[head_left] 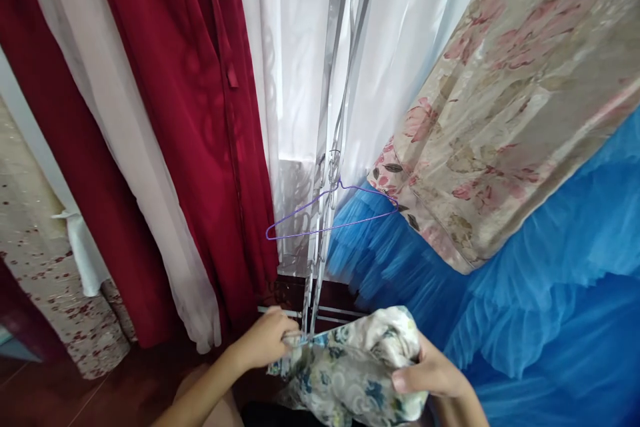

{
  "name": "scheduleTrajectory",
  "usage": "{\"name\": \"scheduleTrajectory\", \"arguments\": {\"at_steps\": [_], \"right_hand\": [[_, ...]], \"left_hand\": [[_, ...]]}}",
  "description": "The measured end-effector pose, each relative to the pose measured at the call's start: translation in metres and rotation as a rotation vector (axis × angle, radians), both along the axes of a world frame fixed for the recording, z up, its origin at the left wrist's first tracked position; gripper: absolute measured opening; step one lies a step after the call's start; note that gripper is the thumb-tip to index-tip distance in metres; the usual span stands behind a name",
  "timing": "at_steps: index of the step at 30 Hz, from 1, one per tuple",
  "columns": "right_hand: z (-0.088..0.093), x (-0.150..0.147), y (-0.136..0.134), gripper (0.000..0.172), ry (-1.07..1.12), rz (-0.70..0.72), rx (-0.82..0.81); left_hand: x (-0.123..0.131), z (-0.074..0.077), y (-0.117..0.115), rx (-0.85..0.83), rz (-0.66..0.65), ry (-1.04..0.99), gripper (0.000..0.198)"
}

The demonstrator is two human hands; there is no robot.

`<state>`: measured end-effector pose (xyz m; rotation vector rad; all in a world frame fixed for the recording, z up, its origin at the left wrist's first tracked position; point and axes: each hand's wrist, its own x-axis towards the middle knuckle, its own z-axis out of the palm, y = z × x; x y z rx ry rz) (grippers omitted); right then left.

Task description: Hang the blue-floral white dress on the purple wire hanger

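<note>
A garment of shiny pale fabric with blue and green flowers (pixel 345 373) is bunched up low in the view, between my two hands. My left hand (pixel 273 337) pinches its left edge, fingers closed on the cloth. At the other side my right hand (pixel 425 370) grips the gathered fabric, thumb on top. Just above, a thin purple hanger (pixel 330 230) with nothing on it hangs from a metal rack post (pixel 325 213). The lower folds of the garment run out of view at the bottom.
Long dark red garments (pixel 200 113) and a pale one (pixel 195 300) hang on the left. White cloth (pixel 400 47) hangs behind the rack. To the right are a beige floral garment (pixel 480 147) and blue tulle (pixel 525 320). The floor (pixel 90 400) is dark red tile.
</note>
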<state>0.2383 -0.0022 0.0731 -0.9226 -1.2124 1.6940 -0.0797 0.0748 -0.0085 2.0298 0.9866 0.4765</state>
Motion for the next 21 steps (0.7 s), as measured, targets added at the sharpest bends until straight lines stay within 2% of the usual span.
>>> {"name": "scheduleTrajectory", "arguments": {"at_steps": [3, 5, 7, 9, 10, 14, 16, 18, 21], "right_hand": [[0.026, 0.011, 0.017, 0.050, -0.209, -0.105, 0.127], [0.039, 0.010, 0.036, 0.028, -0.404, -0.173, 0.232], [0.046, 0.005, 0.059, 0.016, -0.561, -0.215, 0.357], [0.048, 0.001, 0.085, 0.011, -0.645, -0.282, 0.488], [0.048, 0.001, 0.098, 0.016, -0.671, -0.352, 0.542], [0.047, 0.014, 0.150, 0.069, -0.777, -0.716, 0.651], [0.049, 0.026, 0.175, 0.085, -0.812, -0.830, 0.700], [0.052, 0.038, 0.197, 0.086, -0.845, -0.850, 0.720], [0.055, 0.051, 0.218, 0.066, -0.888, -0.755, 0.674]], "left_hand": [[-0.038, 0.013, 0.033, 0.126, 0.216, -0.109, 0.009], [-0.060, 0.028, 0.055, 0.146, 0.349, -0.265, 0.018], [-0.076, 0.047, 0.074, 0.147, 0.465, -0.402, 0.027], [-0.085, 0.069, 0.089, 0.184, 0.528, -0.457, 0.028], [-0.087, 0.081, 0.095, 0.225, 0.538, -0.457, 0.026], [-0.073, 0.124, 0.108, 0.306, 0.495, -0.477, 0.014], [-0.057, 0.138, 0.111, 0.296, 0.450, -0.528, 0.014], [-0.040, 0.147, 0.112, 0.343, 0.391, -0.532, 0.015], [-0.020, 0.153, 0.112, 0.451, 0.317, -0.458, 0.010]]}}
